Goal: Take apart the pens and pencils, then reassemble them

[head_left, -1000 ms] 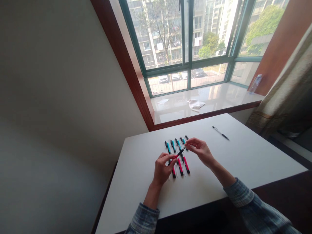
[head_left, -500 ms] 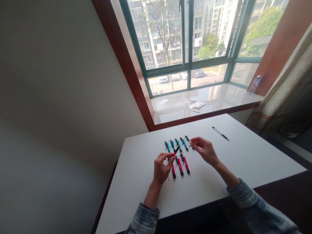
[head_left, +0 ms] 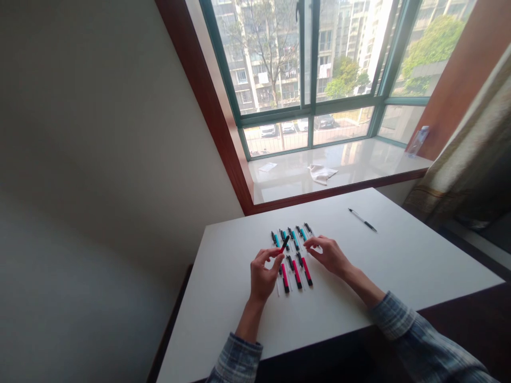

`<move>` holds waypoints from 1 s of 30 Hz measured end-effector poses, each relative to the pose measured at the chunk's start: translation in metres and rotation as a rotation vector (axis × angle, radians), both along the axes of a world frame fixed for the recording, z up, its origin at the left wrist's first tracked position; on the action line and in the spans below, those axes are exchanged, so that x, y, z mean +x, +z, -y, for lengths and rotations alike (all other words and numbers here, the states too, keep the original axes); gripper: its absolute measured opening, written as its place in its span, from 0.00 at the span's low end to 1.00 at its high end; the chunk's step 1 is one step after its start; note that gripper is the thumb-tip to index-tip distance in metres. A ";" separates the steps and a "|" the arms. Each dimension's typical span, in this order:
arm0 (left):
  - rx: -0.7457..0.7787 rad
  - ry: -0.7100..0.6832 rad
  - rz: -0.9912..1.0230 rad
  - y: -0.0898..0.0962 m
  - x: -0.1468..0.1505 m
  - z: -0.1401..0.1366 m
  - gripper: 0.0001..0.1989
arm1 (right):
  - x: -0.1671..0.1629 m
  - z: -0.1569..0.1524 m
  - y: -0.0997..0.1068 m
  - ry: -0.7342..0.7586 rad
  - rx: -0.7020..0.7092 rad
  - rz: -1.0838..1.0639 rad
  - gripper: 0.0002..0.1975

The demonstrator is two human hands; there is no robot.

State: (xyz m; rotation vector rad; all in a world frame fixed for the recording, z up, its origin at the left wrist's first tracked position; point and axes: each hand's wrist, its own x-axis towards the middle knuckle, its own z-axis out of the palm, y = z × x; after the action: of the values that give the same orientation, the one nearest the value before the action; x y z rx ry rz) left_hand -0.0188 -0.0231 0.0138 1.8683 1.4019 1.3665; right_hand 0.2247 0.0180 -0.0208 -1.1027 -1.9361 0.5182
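Observation:
My left hand (head_left: 263, 272) pinches a red-and-black pen part (head_left: 284, 244) between thumb and fingertips, its black end pointing up and away. My right hand (head_left: 329, 255) hovers to the right of it, thumb and index finger brought together; whatever lies between those tips is too small to make out. Below the hands lie pen parts in two rows. Blue barrels with black pieces (head_left: 293, 236) and thin pale refills form the far row. Red-and-black barrels (head_left: 297, 275) with black pieces and thin refills form the near row, partly hidden by my left hand.
A white table (head_left: 223, 314) carries everything. A clear-and-black pen (head_left: 362, 220) lies apart at the right. Behind the table, the windowsill (head_left: 279, 189) holds a crumpled cloth or tissue (head_left: 321, 174) and a clear bottle (head_left: 418, 141). A wall stands close on the left.
My right hand has moved left and slightly nearer, away from the far row's right end and towards my left hand. The left hand keeps its pinch on the red-and-black pen part, slightly re-angled.

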 end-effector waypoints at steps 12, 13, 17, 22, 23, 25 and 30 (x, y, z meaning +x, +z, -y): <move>-0.014 -0.034 -0.011 -0.002 0.000 0.000 0.09 | 0.002 -0.002 -0.006 -0.014 -0.029 0.024 0.07; -0.012 -0.033 -0.013 -0.002 0.000 0.000 0.09 | 0.002 -0.001 -0.005 -0.010 -0.027 0.018 0.07; -0.005 -0.032 -0.021 -0.002 0.000 0.001 0.09 | 0.004 0.001 -0.001 -0.002 0.007 -0.009 0.07; 0.001 -0.037 -0.025 -0.002 0.001 0.002 0.09 | 0.005 0.003 0.006 -0.012 0.030 -0.038 0.07; 0.001 -0.034 -0.026 -0.001 0.001 0.002 0.08 | 0.005 0.004 0.008 -0.018 0.028 -0.042 0.07; 0.006 -0.030 -0.029 -0.001 0.002 0.002 0.08 | 0.002 0.007 0.015 -0.035 0.018 -0.057 0.07; 0.023 -0.061 -0.058 0.001 0.002 0.004 0.07 | -0.015 0.019 0.035 -0.074 -0.071 -0.135 0.14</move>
State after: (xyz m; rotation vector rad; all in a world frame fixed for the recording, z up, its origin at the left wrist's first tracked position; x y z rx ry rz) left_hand -0.0164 -0.0268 0.0151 1.9634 1.3507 1.3145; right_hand 0.2094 -0.0014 0.0141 -1.1495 -1.7650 0.6089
